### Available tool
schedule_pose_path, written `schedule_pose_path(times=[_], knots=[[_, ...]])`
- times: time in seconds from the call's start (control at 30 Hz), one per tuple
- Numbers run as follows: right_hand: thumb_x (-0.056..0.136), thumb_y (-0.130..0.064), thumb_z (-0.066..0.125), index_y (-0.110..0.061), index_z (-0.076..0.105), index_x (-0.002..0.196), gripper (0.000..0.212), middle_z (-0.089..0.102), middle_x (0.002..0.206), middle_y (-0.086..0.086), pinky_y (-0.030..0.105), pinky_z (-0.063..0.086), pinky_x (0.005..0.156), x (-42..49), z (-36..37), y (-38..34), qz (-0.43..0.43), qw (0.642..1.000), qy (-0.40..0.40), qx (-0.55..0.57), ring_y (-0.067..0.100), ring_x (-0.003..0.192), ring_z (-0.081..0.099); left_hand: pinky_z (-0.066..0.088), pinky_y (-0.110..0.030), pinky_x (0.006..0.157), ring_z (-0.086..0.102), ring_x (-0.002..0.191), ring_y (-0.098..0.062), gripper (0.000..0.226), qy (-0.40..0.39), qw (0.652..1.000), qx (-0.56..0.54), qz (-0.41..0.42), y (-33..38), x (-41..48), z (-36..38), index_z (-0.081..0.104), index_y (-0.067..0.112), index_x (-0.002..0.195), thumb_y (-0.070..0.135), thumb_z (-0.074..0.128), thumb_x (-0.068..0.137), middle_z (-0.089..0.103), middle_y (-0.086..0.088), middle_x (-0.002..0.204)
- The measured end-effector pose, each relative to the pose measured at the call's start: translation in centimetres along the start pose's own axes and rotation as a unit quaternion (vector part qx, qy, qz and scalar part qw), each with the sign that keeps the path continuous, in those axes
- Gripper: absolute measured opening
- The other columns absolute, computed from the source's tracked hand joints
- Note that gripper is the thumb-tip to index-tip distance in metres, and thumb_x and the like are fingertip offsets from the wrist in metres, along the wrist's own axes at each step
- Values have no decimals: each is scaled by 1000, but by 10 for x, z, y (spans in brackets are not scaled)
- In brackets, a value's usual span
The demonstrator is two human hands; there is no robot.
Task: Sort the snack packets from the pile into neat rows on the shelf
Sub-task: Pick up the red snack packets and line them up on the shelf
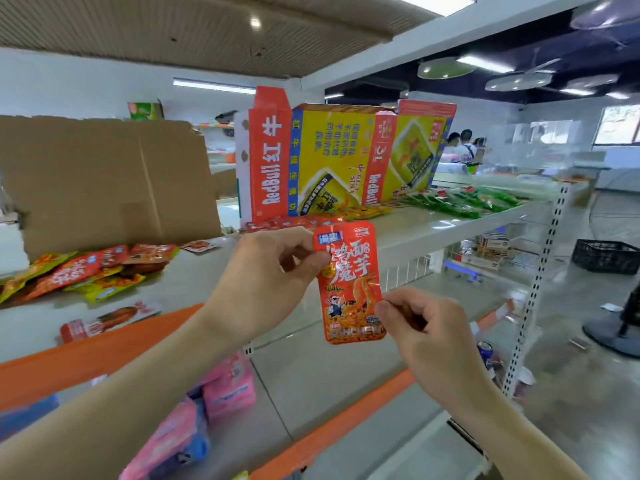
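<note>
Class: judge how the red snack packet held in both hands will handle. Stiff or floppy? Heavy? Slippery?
Probably light: the left hand and right hand hold the red snack packet upright by mere edge pinches. Likely bendy, since it looks thin and flat. Its glossy film may slip.

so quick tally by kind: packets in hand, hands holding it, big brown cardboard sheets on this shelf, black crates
red packet, pinched by the fingers: 1
hands holding it: 2, left hand and right hand
brown cardboard sheet: 1
black crate: 1
total: 5
</note>
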State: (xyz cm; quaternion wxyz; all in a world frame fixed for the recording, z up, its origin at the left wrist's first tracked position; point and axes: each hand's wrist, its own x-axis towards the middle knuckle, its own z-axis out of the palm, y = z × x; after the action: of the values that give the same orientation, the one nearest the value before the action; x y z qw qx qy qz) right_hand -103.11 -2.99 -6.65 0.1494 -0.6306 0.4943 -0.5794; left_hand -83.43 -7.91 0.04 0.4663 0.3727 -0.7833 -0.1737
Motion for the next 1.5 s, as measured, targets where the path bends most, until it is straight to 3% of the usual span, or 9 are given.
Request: schedule_pose_path(times=[0.23, 0.37, 0.47, 0.6, 0.8, 1.1, 1.2, 1.33, 1.5], knots=[[90, -19, 68, -19, 72, 77, 14, 63, 59, -3, 18, 36, 52, 13, -55, 37, 20, 1000, -15, 3, 3, 51, 48, 45, -15, 59, 58, 61, -2, 9, -23, 1000, 9, -7, 22, 18, 60, 68, 21, 87, 25, 63, 93, 66, 23, 72], [90, -17, 67, -19, 72, 75, 16, 66, 62, -2, 27, 41, 52, 26, -67, 52, 16, 999, -31, 6, 12, 54, 54, 45, -16, 57, 59, 61, -3, 6, -22, 999, 24, -17, 26, 26, 77, 68, 20, 91, 23, 63, 93, 69, 16, 80], [90, -16, 67, -20, 72, 74, 18, 66, 63, -1, 27, 41, 54, 35, -61, 61, 20, 998, -58, 15, 10, 56, 54, 50, -24, 58, 59, 62, -6, 8, -11, 999, 43, -31, 21, 29, 79, 67, 17, 90, 24, 63, 93, 70, 8, 83], [89, -17, 67, -17, 73, 74, 16, 63, 59, -6, 15, 37, 50, 48, -39, 67, 34, 995, -86, 38, 1, 51, 49, 50, -17, 56, 62, 70, -1, 13, 1, 995, 63, -72, 5, 32, 69, 67, 17, 95, 29, 63, 94, 71, 12, 92], [91, -18, 66, -18, 73, 74, 18, 57, 53, -7, 17, 30, 46, 73, 9, 58, 12, 990, -140, 33, 3, 46, 42, 54, -19, 73, 66, 87, -3, 9, 34, 991, 92, -95, -32, 43, 31, 68, 24, 89, 33, 67, 91, 71, 13, 95], [87, -20, 69, -21, 72, 74, 14, 59, 56, -14, 17, 33, 50, 122, 52, 44, -113, 983, -127, -77, 5, 52, 50, 43, -7, 55, 59, 58, 3, 14, 134, 982, 29, -131, -74, 75, -3, 75, 12, 96, 24, 71, 91, 74, 3, 84], [87, -22, 71, -20, 69, 68, 19, 52, 50, -15, 16, 29, 49, 142, 60, 45, -143, 975, -134, -109, 7, 48, 45, 50, -14, 63, 64, 68, -1, 17, 145, 979, 52, -135, -83, 86, -8, 75, 11, 98, 26, 71, 91, 74, 2, 90], [84, -35, 65, -19, 63, 62, 26, 48, 46, -9, 32, 37, 48, 175, 79, 57, -177, 965, -125, -149, 13, 46, 41, 56, -24, 74, 67, 81, -8, 18, 160, 973, 92, -137, -92, 105, -13, 75, 12, 99, 27, 71, 91, 74, 3, 92], [86, -28, 69, -26, 60, 61, 27, 49, 47, -16, 28, 36, 52, 208, 87, 74, -180, 946, -166, -214, 7, 49, 44, 55, -28, 80, 67, 85, -11, 13, 125, 966, 97, -203, -111, 127, -7, 74, 14, 94, 26, 71, 90, 73, 3, 91]])
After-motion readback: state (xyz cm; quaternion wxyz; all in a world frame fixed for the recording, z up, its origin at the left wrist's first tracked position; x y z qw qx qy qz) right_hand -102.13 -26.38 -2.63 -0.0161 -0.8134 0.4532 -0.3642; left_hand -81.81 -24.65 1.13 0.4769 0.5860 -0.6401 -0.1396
